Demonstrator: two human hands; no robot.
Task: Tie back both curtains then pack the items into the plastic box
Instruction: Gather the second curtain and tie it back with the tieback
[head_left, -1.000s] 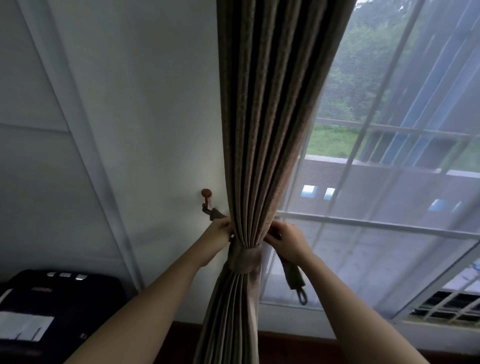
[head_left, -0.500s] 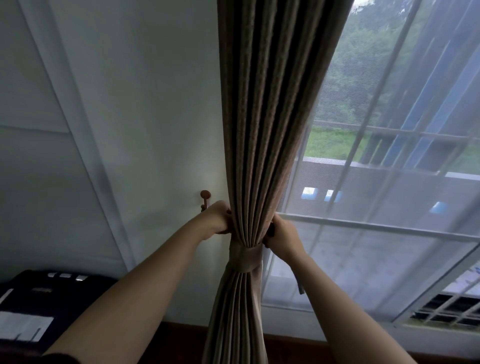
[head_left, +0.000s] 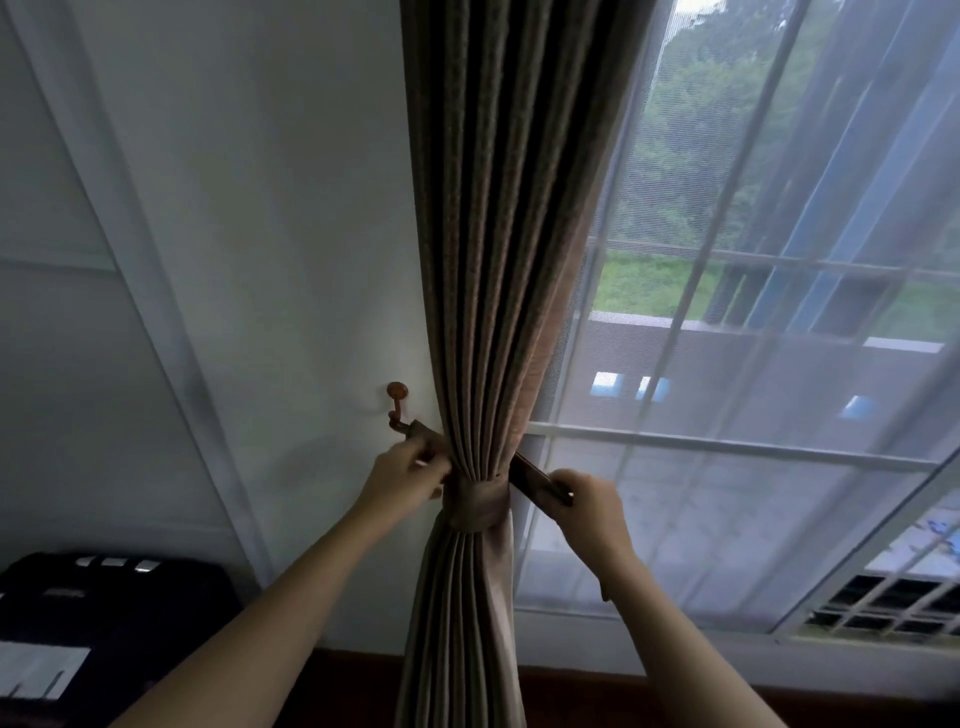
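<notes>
A brown pleated curtain (head_left: 498, 260) hangs down the middle of the view, gathered at waist height by a matching fabric tieback (head_left: 478, 501). One end of the tieback runs left to a round-headed brown wall hook (head_left: 397, 402). My left hand (head_left: 402, 475) grips that left stretch of the band just beside the curtain. My right hand (head_left: 589, 506) grips the band's other end, pulled out taut to the right of the curtain. No plastic box is in view.
A white wall with a slanted moulding (head_left: 156, 338) lies to the left. Sheer netting (head_left: 753, 364) covers the window on the right. A dark case with a white label (head_left: 104, 629) sits at the lower left. A dark wooden skirting strip (head_left: 571, 680) runs along the bottom.
My right hand has drawn the tieback's free end out from behind the curtain toward the right. My left hand has slid down, uncovering the band's end by the hook.
</notes>
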